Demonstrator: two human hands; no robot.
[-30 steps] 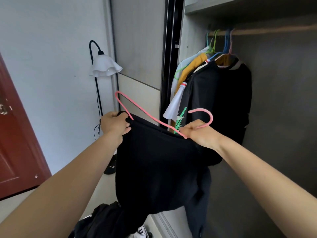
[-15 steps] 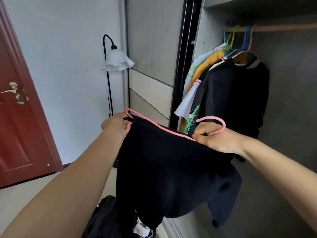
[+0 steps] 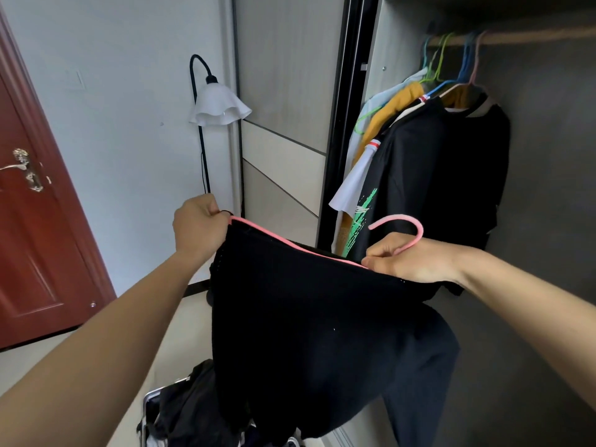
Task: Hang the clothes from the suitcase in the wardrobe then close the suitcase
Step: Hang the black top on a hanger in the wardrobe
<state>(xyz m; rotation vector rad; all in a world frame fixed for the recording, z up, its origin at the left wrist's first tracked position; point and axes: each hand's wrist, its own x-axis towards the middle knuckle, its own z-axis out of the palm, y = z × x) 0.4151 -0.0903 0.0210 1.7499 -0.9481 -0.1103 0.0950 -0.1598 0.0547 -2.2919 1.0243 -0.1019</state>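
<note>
A black garment (image 3: 306,333) hangs from a pink hanger (image 3: 416,232) in front of me. My left hand (image 3: 198,225) grips the garment's shoulder and the hanger's left end. My right hand (image 3: 409,262) holds the hanger at the base of its hook, together with the cloth. The wardrobe (image 3: 532,188) stands open to the right, its rail (image 3: 529,36) carrying several hung clothes (image 3: 435,175) on coloured hangers. The open suitcase (image 3: 180,414) lies below, with dark clothes in it.
A floor lamp (image 3: 219,106) with a white shade stands against the wall beside the wardrobe's sliding door (image 3: 280,124). A red door (image 3: 35,221) is at the left. The rail is bare to the right of the hung clothes.
The garment's shoulder has been drawn up over the hanger's left end, which stuck out bare a second ago. The view has shifted left, bringing the red door's handle into sight.
</note>
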